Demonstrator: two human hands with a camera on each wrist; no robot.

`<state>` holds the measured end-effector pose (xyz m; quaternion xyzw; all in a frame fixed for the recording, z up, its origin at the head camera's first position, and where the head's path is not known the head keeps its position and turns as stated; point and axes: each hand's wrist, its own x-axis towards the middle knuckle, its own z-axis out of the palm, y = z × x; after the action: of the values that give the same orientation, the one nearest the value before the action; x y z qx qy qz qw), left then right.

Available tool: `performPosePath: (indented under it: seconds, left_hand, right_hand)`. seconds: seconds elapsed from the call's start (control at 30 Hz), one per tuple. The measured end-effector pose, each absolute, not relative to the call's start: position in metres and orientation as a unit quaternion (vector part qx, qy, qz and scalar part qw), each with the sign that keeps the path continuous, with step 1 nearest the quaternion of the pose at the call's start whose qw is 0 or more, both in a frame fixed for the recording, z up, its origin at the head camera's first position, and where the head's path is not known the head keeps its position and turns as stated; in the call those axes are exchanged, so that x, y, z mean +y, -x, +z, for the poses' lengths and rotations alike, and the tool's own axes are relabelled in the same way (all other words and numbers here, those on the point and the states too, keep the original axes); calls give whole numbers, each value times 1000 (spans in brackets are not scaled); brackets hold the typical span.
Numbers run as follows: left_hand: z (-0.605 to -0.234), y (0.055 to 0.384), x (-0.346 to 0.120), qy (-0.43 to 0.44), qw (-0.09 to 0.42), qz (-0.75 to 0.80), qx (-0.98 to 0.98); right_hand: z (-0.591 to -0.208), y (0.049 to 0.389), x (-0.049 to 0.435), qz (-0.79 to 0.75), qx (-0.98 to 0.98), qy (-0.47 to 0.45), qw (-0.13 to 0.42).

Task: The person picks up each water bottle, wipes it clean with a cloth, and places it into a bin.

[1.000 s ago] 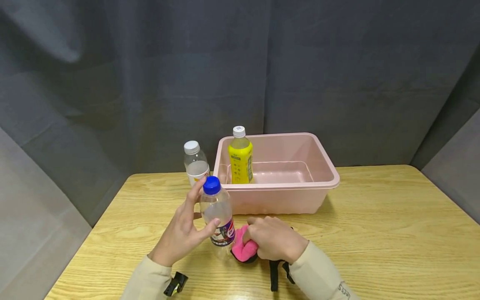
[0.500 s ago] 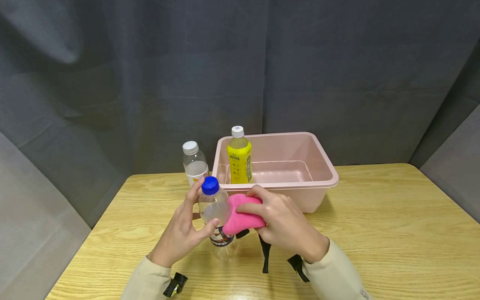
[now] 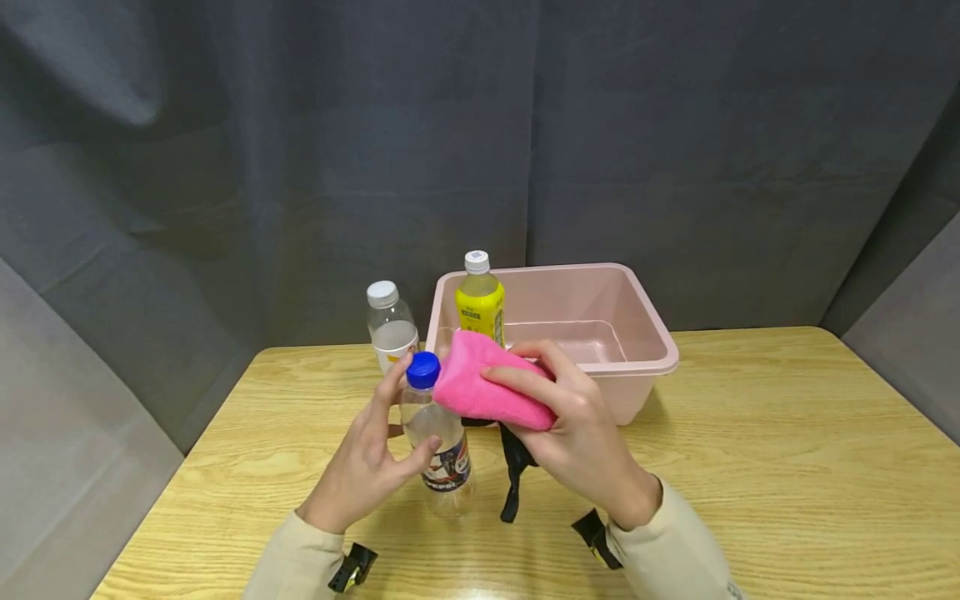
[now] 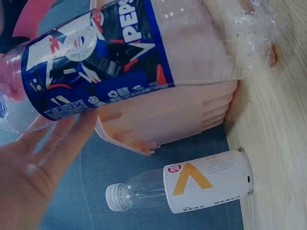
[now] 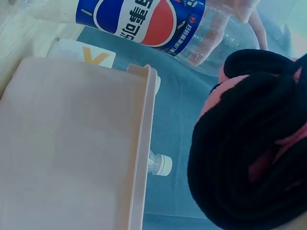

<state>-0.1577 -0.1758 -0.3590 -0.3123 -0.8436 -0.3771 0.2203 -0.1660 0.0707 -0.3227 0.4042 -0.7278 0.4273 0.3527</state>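
My left hand [image 3: 367,458] curls round a clear Pepsi bottle [image 3: 447,467] with a blue cap, upright on the wooden table. In the left wrist view the Pepsi bottle [image 4: 96,57] shows its blue label, with fingers [image 4: 64,139] behind it. A folded pink plush cloth [image 3: 487,383] is gripped in my right hand [image 3: 577,425], raised in front of the tub and close against the bottle's shoulder below the cap. Black material [image 3: 514,471] hangs beneath the cloth. In the right wrist view the cloth's black side [image 5: 235,153] hides most of the right hand.
A pale pink plastic tub [image 3: 562,368] stands behind the hands. Inside it, a yellow-labelled bottle [image 3: 480,304] rises at the left, partly hidden by the cloth. Left of the tub is a clear bottle [image 3: 392,325] with a white cap. Dark curtain [image 3: 637,150] hangs behind the table [image 3: 787,467].
My right hand has lifted the pink cloth from the table up beside the bottle's upper part, with its black part hanging. The left hand and the Pepsi bottle stay in place.
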Motion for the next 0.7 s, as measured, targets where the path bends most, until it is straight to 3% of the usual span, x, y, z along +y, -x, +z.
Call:
performPosePath:
  seconds: [0.23,0.4,0.7]
  left_hand:
    - [-359,157,-176,305,214,-382,-846]
    - [-358,157,-176,304,211,-385,-846]
    - [-358,157,-175,297,205,-387,-848]
  right_hand:
    - [-324,167,72,371,-754,-423,338]
    - [-325,167,75,273,-808,-430,297]
    - [-349,169,66,126,-876,-456,94]
